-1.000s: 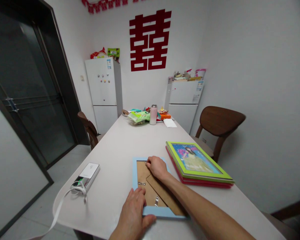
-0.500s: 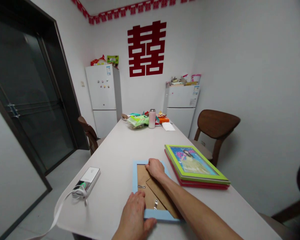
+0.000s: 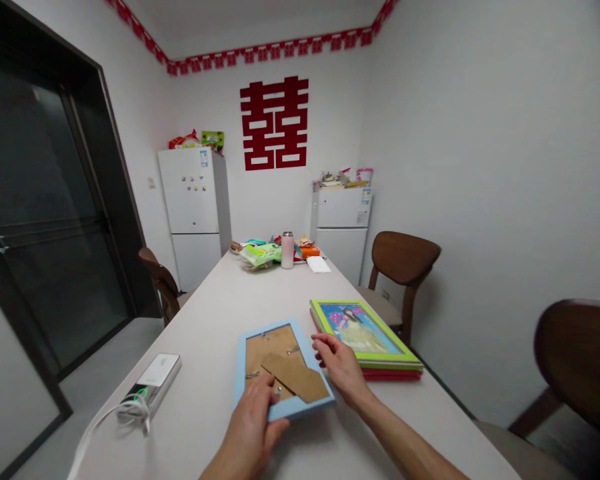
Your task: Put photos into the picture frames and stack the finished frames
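While the blue picture frame [image 3: 280, 370] lies face down on the white surface [image 3: 220, 320] before you, your left hand [image 3: 253, 427] grips its near edge and your right hand [image 3: 343, 370], fingers loose, touches its right side beside the stacked frames [image 3: 365, 333].

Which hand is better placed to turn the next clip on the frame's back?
Right, probably. The right hand is free at the blue frame edge near a clip; the left hand pins the near corner.
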Demonstrator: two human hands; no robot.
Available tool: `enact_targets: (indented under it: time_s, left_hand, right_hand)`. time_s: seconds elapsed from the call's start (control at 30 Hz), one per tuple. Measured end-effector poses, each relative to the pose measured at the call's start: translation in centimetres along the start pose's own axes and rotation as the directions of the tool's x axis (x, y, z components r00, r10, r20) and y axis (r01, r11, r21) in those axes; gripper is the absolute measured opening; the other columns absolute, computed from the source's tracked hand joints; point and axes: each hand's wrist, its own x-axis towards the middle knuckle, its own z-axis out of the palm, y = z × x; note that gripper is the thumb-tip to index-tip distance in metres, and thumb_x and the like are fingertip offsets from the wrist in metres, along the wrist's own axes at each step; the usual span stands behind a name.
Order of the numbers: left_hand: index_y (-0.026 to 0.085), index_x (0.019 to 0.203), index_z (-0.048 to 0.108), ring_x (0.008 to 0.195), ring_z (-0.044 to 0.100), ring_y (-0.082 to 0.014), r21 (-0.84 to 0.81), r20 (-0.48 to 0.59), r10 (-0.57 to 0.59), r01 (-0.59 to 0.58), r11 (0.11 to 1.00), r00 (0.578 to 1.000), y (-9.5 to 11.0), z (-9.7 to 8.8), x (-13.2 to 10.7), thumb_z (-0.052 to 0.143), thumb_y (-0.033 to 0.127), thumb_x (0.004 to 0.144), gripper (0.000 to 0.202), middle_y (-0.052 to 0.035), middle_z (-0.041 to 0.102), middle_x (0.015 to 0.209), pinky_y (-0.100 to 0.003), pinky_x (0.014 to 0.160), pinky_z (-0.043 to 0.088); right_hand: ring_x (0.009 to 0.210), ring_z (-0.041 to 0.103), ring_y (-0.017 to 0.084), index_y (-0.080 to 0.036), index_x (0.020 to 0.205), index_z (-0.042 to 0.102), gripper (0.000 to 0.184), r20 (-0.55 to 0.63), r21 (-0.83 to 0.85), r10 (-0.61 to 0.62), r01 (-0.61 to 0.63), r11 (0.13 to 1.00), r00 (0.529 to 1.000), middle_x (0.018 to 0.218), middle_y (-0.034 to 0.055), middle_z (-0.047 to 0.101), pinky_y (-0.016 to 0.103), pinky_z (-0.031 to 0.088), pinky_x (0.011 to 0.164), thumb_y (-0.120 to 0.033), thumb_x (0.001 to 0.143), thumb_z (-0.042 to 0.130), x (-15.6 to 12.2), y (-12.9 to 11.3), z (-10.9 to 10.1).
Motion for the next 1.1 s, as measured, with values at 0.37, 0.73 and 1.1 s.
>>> enact_targets:
  time_s: [0.37, 0.73, 1.1]
  left_hand:
    - [0.018, 0.083, 0.052, 0.105, 0.048, -0.0242, -0.803, -0.220, -0.195, -0.064, 0.592, 0.956, 6.9, 2.1, 3.3, 0.061, 0.035, 0.066, 0.025, -0.0091, 0.056, 0.109, -0.035, 0.088, 0.037]
    - [0.010, 0.101, 0.047, 0.085, 0.060, -0.0219, -0.877, -0.012, -0.318, 0.143, 0.460, 0.948, 5.4, 8.4, 11.3, 0.057, 0.023, 0.067, 0.038, -0.0131, 0.064, 0.094, -0.033, 0.077, 0.045]
    - [0.012, 0.114, 0.042, 0.110, 0.044, -0.0208, -0.674, 0.003, -0.366, 0.272, 0.687, 0.931, 3.8, 13.1, 12.6, 0.054, 0.016, 0.066, 0.049, -0.0101, 0.053, 0.116, -0.026, 0.092, 0.032]
  right_hand:
    - [0.073, 0.057, 0.016, -0.017, 0.096, 0.058, 0.039, 0.202, 0.873, 0.165, -0.254, 0.417, 0.965, 0.084, 0.0046, 0.064, 0.026, 0.043, 0.064, -0.043, 0.067, 0.054, -5.6, -2.8, 3.3]
    - [0.061, 0.058, 0.015, -0.009, 0.109, 0.053, 0.046, -0.132, -0.036, 0.151, -0.157, 0.987, 0.980, 0.081, 0.0062, 0.066, 0.021, 0.041, 0.053, -0.019, 0.064, 0.050, 6.0, 1.9, -14.5]
    - [0.073, 0.059, 0.017, -0.016, 0.089, 0.064, 0.032, -0.096, -0.209, 0.180, -0.196, 0.958, 0.979, 0.085, 0.0034, 0.067, 0.021, 0.041, 0.062, -0.024, 0.062, 0.049, 7.2, 6.7, -16.5]
